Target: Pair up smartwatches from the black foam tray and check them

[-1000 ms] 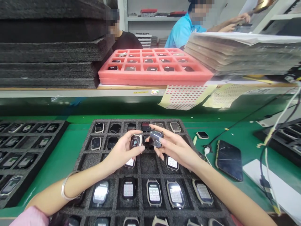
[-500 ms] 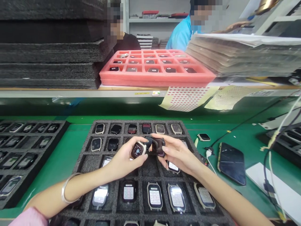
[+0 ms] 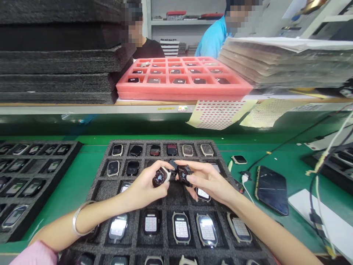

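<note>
My left hand [image 3: 151,181] is closed around a light-framed smartwatch [image 3: 160,177] without a strap, its screen lit with a dark picture. Between the fingers of my right hand [image 3: 207,179] is a black smartwatch [image 3: 183,174], also lit and tilted toward me. The two watches are held close together above a black foam tray [image 3: 149,246]. Most of the tray's pockets hold watch bodies, several with white grid screens, such as one light-framed watch [image 3: 181,227]. Beneath my hands lies a bare pocket [image 3: 175,195]. My fingers hide parts of both held watches.
Another foam tray of watches [image 3: 38,200] lies at left. To the right are a phone [image 3: 271,190], a loose watch [image 3: 239,159] and cables [image 3: 314,184]. A pink foam tray [image 3: 184,92] sits on the shelf between stacked foam [image 3: 57,84] and clear trays [image 3: 281,70]. Two people are behind.
The black watch in my right hand has turned so its lit screen faces me. My left hand has shifted slightly left and stays closed on its watch.
</note>
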The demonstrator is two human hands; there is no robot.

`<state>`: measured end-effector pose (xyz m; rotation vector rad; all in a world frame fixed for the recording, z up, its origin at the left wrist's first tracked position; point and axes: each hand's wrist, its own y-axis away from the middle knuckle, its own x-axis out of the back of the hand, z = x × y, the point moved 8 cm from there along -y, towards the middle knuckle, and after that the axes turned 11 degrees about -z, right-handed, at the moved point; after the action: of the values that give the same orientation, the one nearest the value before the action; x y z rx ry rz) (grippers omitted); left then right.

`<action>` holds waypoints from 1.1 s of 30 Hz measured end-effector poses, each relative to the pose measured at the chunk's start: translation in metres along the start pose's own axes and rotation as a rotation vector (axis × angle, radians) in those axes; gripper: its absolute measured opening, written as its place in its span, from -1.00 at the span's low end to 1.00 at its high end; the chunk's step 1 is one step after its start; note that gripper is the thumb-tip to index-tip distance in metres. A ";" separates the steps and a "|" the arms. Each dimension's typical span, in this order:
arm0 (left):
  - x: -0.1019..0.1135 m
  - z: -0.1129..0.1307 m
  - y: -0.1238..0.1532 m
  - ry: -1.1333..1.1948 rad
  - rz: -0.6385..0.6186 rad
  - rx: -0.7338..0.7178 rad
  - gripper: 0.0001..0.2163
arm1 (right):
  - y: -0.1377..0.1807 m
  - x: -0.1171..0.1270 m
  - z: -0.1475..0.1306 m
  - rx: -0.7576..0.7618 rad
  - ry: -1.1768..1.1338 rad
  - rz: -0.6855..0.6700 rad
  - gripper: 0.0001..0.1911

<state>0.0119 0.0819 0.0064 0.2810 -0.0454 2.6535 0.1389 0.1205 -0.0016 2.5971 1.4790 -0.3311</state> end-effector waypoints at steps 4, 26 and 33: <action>-0.001 0.003 0.000 -0.026 0.002 -0.017 -0.67 | 0.001 0.002 0.001 -0.005 0.038 -0.020 -0.46; 0.000 0.002 0.001 -0.038 -0.023 -0.021 -0.68 | 0.002 0.002 -0.009 0.054 0.029 0.037 -0.56; 0.004 0.005 0.002 -0.090 0.015 -0.029 -0.69 | 0.003 0.003 -0.008 0.036 0.050 0.021 -0.54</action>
<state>0.0091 0.0817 0.0121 0.3924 -0.1153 2.6514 0.1437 0.1235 0.0058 2.6660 1.4730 -0.2956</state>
